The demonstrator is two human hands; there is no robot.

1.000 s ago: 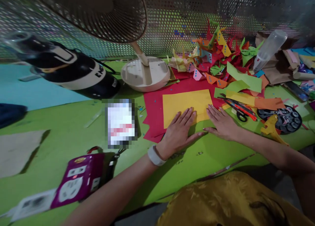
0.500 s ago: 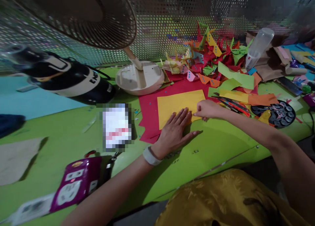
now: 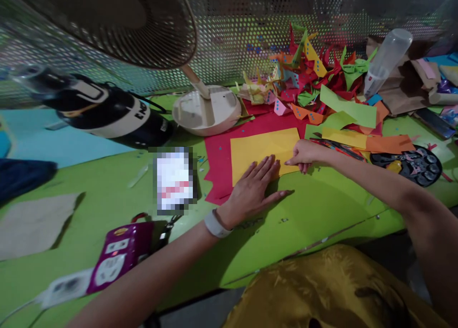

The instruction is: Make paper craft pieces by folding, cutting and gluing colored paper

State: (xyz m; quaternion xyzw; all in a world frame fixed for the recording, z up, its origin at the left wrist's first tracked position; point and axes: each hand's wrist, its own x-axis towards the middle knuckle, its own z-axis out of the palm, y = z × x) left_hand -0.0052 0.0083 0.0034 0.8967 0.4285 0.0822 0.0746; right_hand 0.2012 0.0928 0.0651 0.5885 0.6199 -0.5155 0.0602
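A yellow paper sheet (image 3: 265,149) lies over a larger red sheet (image 3: 216,161) with a jagged left edge, on the green table (image 3: 307,213). My left hand (image 3: 254,187), with a pale band on its wrist, rests flat with fingers spread across the yellow sheet's lower edge. At the sheet's right end my right hand (image 3: 304,154) has its fingers curled, with the thumb and index fingertip near the paper's corner. Whether it pinches the paper's edge is too small to make out.
A fan (image 3: 207,111) and a black bottle (image 3: 125,118) stand at the back left. Folded paper pieces (image 3: 311,75) pile up behind the sheets. Cutting tools (image 3: 339,149) and orange strips (image 3: 390,143) lie right. A phone (image 3: 175,180) and purple pouch (image 3: 118,254) are left.
My right hand has shifted slightly to the right along the sheet's end. My left hand stays flat on the yellow paper. The camera view has turned a little.
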